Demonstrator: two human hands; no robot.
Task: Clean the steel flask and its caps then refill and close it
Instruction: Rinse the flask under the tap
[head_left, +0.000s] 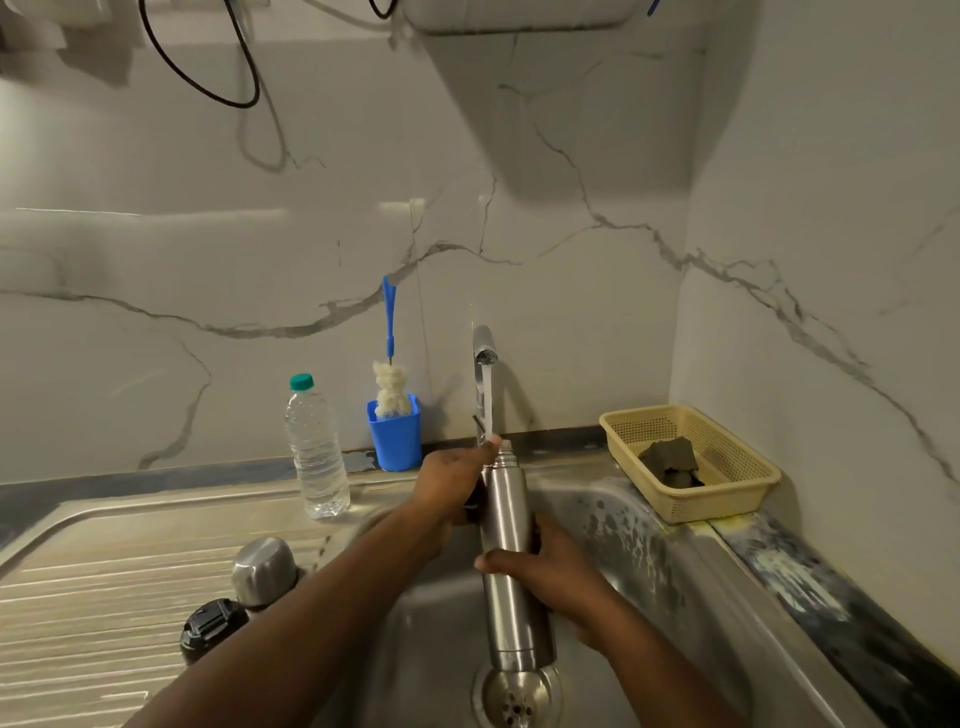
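Note:
The steel flask (511, 525) stands upright and uncapped over the sink (670, 566), its threaded mouth right under the running tap (484, 348). My right hand (550, 571) grips the flask around its middle. My left hand (452, 483) holds the neck, with the thumb reaching to the rim where the water stream lands. The steel outer cap (262, 571) and the black inner cap (213, 629) sit on the ribbed drainboard (104, 597) to the left.
A clear water bottle with a green cap (316, 452) stands at the back of the drainboard. Beside it, a blue cup (396, 439) holds a bottle brush (389, 384). A beige basket (727, 467) with a dark scrubber (670, 460) sits right of the sink.

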